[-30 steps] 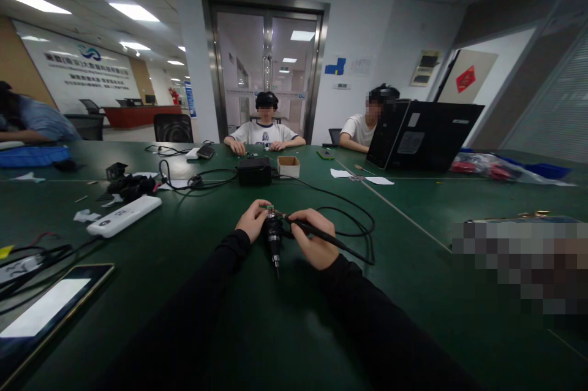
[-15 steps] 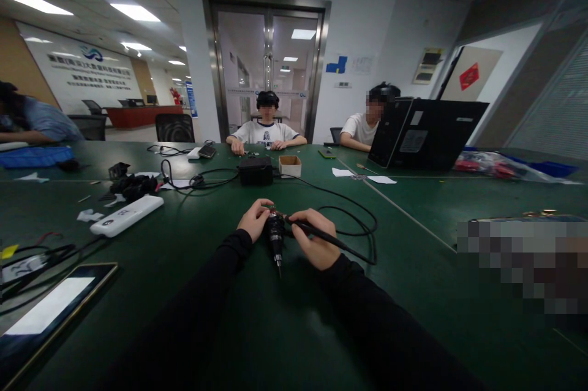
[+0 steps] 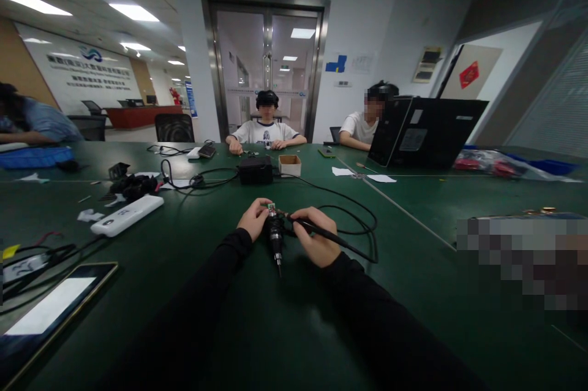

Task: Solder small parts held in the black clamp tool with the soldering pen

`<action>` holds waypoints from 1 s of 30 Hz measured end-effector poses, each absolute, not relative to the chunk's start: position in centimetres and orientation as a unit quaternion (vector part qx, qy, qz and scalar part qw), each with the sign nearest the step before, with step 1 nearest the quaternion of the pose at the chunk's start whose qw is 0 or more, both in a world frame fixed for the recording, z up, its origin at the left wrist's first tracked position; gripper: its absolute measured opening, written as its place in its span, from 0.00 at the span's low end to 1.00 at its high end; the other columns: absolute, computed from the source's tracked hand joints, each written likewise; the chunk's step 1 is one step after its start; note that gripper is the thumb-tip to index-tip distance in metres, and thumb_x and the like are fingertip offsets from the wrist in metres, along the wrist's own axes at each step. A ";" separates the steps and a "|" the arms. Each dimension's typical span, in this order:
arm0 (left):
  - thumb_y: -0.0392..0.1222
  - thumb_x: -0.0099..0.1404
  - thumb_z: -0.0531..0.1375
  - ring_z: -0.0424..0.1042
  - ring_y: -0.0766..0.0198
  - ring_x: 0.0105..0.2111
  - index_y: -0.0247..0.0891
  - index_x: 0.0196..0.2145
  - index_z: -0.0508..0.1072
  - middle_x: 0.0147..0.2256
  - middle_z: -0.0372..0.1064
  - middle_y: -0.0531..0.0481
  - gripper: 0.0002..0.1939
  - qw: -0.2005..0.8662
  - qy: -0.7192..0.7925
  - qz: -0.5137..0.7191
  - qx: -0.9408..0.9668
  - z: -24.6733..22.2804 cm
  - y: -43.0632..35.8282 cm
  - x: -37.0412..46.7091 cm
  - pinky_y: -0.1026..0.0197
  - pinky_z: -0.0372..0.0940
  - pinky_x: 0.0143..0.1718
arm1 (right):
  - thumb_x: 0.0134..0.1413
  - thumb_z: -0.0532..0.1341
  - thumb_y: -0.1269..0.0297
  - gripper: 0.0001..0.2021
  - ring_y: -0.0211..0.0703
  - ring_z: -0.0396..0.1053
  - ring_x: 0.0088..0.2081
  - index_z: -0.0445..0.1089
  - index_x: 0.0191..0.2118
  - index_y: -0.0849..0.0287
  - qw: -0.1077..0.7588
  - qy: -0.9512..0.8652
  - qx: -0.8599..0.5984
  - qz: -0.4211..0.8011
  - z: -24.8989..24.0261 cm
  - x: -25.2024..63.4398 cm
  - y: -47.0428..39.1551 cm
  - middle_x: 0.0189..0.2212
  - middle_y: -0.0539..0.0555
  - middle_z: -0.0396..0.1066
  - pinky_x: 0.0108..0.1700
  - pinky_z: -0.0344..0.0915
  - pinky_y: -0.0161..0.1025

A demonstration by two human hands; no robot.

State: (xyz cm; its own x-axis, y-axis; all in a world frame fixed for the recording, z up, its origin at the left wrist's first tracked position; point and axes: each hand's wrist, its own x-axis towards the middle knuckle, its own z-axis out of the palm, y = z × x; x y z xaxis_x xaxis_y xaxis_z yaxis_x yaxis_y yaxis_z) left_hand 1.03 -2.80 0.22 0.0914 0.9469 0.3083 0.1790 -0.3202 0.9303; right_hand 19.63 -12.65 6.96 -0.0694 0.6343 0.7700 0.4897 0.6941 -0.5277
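On the green table [image 3: 294, 330] lies a black cylindrical tool [image 3: 275, 235], its narrow silver tip pointing toward me. A small green circuit board [image 3: 271, 207] with red on it shows at the tool's far end. My left hand [image 3: 254, 219] is closed at that end, thumb and fingers pinching the board. In my right hand [image 3: 316, 238] is a pen-like soldering iron [image 3: 328, 234], gripped like a pencil, with a cable trailing from its rear. Its tip points left at the circuit board; whether they touch I cannot tell.
Beyond my hands stand a black box [image 3: 256, 170] with cables and a small open carton [image 3: 290, 165]. At left lie a white power strip [image 3: 127, 216] and a phone [image 3: 55, 311]. A black computer case [image 3: 427, 133] stands at right. Other people sit around the table.
The circuit board at the tool's end shows more of its green face now. My right hand and the soldering iron have shifted only slightly; my left hand stays in place.
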 end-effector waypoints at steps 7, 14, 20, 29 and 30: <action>0.38 0.62 0.54 0.74 0.61 0.41 0.40 0.43 0.68 0.37 0.75 0.49 0.11 0.388 0.442 0.507 0.629 0.6 -3.1 1.2 0.55 0.62 0.52 | 0.48 0.57 0.72 0.06 0.41 0.70 0.30 0.71 0.30 0.57 0.566 -0.726 -0.384 0.066 7.0 19.7 -12.6 0.28 0.52 0.73 0.37 0.66 0.39; 0.38 0.62 0.54 0.73 0.61 0.40 0.39 0.44 0.68 0.36 0.75 0.49 0.12 0.385 0.446 0.499 0.636 0.4 -2.9 1.1 0.55 0.62 0.51 | 0.48 0.58 0.72 0.06 0.42 0.70 0.30 0.71 0.30 0.57 0.564 -0.730 -0.382 0.060 6.9 19.7 -12.6 0.28 0.52 0.73 0.36 0.66 0.38; 0.38 0.61 0.55 0.73 0.61 0.40 0.39 0.44 0.69 0.37 0.75 0.49 0.12 0.381 0.450 0.499 0.635 0.2 -2.7 1.0 0.55 0.62 0.51 | 0.48 0.58 0.72 0.06 0.41 0.70 0.30 0.71 0.31 0.57 0.559 -0.733 -0.381 0.064 6.7 19.7 -12.5 0.28 0.52 0.73 0.36 0.66 0.38; 0.37 0.61 0.54 0.73 0.62 0.36 0.39 0.45 0.68 0.31 0.74 0.51 0.13 0.379 0.487 0.490 0.616 1.0 -3.3 1.3 0.58 0.63 0.46 | 0.48 0.58 0.72 0.06 0.41 0.70 0.30 0.72 0.30 0.57 0.575 -0.712 -0.397 0.061 6.9 20.1 -12.3 0.28 0.51 0.73 0.35 0.66 0.37; 0.38 0.61 0.54 0.73 0.62 0.36 0.39 0.46 0.68 0.31 0.74 0.51 0.14 0.383 0.488 0.490 0.613 1.1 -3.3 1.3 0.58 0.63 0.46 | 0.48 0.58 0.72 0.06 0.41 0.70 0.30 0.72 0.30 0.57 0.577 -0.710 -0.399 0.061 6.9 20.2 -12.3 0.28 0.51 0.73 0.35 0.66 0.37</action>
State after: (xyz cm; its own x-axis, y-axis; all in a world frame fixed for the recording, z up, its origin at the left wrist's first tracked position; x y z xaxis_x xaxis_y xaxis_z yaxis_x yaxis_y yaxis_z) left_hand 1.30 -3.31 1.07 0.0443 0.9729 0.2271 0.2235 -0.2312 0.9469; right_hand 20.20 -12.29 6.92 -0.0167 0.6366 0.7710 0.4967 0.6745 -0.5462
